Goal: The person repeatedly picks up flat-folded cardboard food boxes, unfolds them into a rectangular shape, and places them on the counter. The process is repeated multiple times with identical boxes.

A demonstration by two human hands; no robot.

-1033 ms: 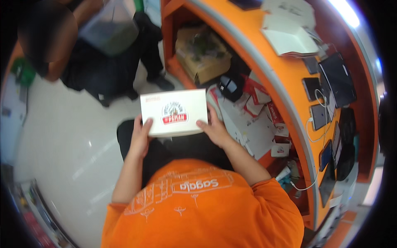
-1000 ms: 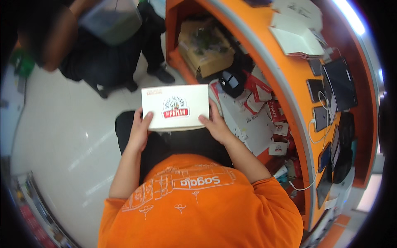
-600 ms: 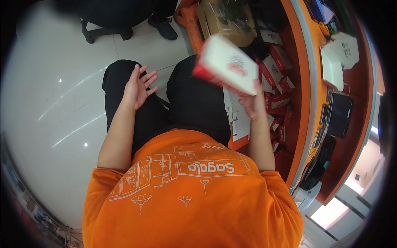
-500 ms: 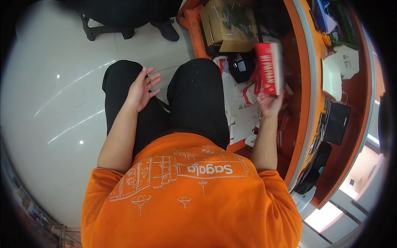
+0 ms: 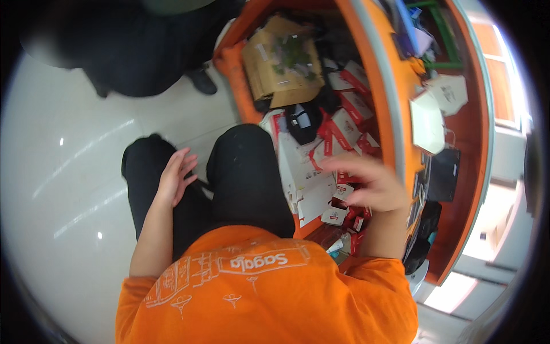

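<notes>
My right hand (image 5: 375,186) hangs over the orange cabinet's lower compartment, slightly smeared by motion. Its fingers are apart and nothing shows between them. Below it lie several red and white cardboard boxes (image 5: 344,127), jumbled together, some of them small. My left hand (image 5: 175,179) hovers above my left thigh, empty, its fingers loosely spread. White flattened card (image 5: 303,175) lies along the near side of the compartment, beside my right knee. A black object with a pale patch (image 5: 302,121) sits behind the card.
An open brown cardboard box (image 5: 266,69) with clear plastic stands at the compartment's far end. The orange cabinet's edge (image 5: 385,86) runs along my right. A white open box (image 5: 427,123) and a black device (image 5: 444,173) rest on the shelf beyond. A person in dark clothes (image 5: 132,57) sits ahead-left.
A red and white box has left my right hand; it may lie among the others. That hand has come nearer and opened. My view has shifted, showing more of the compartment.
</notes>
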